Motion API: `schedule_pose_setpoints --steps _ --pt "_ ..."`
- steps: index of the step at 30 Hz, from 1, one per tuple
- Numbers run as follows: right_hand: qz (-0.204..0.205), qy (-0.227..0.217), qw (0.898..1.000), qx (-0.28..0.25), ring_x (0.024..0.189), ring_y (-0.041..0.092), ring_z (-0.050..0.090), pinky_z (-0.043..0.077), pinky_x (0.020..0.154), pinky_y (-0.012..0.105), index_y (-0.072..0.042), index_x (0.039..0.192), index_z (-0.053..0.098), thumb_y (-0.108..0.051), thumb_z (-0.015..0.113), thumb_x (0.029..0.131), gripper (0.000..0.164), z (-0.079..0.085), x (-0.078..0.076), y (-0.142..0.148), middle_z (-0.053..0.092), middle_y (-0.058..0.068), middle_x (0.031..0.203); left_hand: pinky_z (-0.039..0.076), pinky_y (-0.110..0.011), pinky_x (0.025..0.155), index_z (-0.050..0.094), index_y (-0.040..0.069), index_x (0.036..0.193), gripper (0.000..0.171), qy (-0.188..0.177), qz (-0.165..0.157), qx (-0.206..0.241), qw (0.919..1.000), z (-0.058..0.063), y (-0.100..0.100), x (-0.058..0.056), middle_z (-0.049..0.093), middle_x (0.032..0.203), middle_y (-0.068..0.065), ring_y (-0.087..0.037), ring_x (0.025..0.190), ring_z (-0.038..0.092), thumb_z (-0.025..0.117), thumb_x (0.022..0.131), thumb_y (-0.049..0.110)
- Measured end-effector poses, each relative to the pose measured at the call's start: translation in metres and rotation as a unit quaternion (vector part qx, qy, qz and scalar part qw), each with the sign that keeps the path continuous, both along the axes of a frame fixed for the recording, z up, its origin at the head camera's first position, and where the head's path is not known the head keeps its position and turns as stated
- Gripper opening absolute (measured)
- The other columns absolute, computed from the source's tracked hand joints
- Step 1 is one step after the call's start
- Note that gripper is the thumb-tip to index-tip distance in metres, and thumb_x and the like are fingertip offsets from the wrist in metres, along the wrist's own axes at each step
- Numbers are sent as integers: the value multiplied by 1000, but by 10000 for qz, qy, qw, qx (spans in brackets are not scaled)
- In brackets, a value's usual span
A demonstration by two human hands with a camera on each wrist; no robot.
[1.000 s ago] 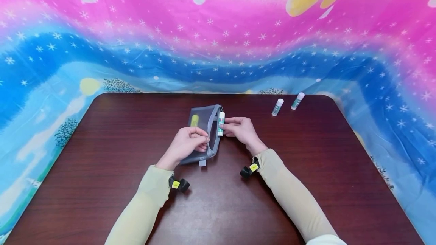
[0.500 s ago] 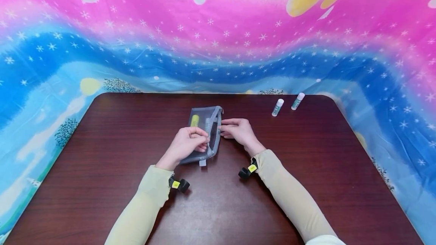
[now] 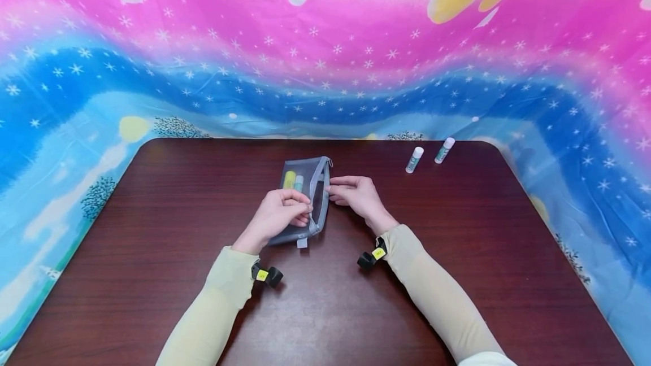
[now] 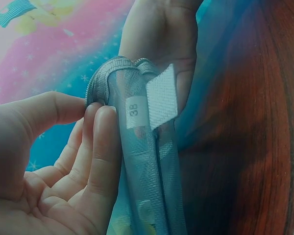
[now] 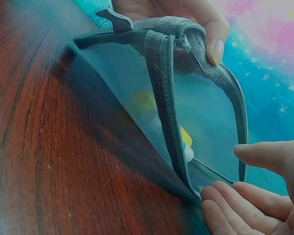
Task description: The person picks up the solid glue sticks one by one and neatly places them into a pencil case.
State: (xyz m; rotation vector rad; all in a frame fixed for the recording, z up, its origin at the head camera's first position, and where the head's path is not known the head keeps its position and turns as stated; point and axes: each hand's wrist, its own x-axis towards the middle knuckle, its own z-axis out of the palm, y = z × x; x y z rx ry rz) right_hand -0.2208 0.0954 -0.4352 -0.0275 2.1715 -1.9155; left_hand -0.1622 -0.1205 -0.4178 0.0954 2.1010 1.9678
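Left hand [image 3: 282,210] has its thumb and fingers pinched on the zip edge [image 4: 96,81] of a grey mesh pouch [image 3: 307,169], around the middle of the head view. Right hand [image 3: 357,194] looks relaxed and isn't holding anything I can see; its thumb and fingers are apart, tips right at the pouch's other edge. Can't tell if they're actually pressing on it

Pouch mouth gapes between the hands. Through the mesh, just above the left hand, there's a yellow tube [image 3: 289,180] with a pale teal tube [image 3: 299,183] beside it. Further out, a nearer white-capped tube [image 3: 414,160] and a farther white-capped tube [image 3: 445,151] seem to stand on the table [image 3: 315,321], upper right of the frame. Patterned cloth [image 3: 325,89] fills the top

Risks, imo: if that left pinch slackens, the mouth probably sags closed, since the mesh looks floppy. Tip the pouch toward frame right and the loose tubes could slide out. A careless brush could topple the standing pair

Hard to see: the left hand covers the tubes' lower ends, the left wrist view crops the pouch at the bottom, and the tube print is too small to read
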Motion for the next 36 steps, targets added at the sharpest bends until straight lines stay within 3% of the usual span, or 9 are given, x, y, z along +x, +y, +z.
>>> schedule_pose_setpoints --steps 16,36 --pt "65 222 9997 -29 97 32 73 60 82 37 4 123 70 -23 74 95 39 5 2 5 73 20 106 62 -33 71 69 -7 103 17 3 -26 -110 9999 0 0 0 73 88 -17 -22 71 70 72 93 6" --pt "-85 311 9994 -81 103 37 70 59 87 37 1 121 72 -24 75 95 36 10 6 13 74 17 107 62 -33 71 69 -8 104 16 3 -17 -60 10000 0 0 1 73 90 -19 -21 70 69 71 93 5"
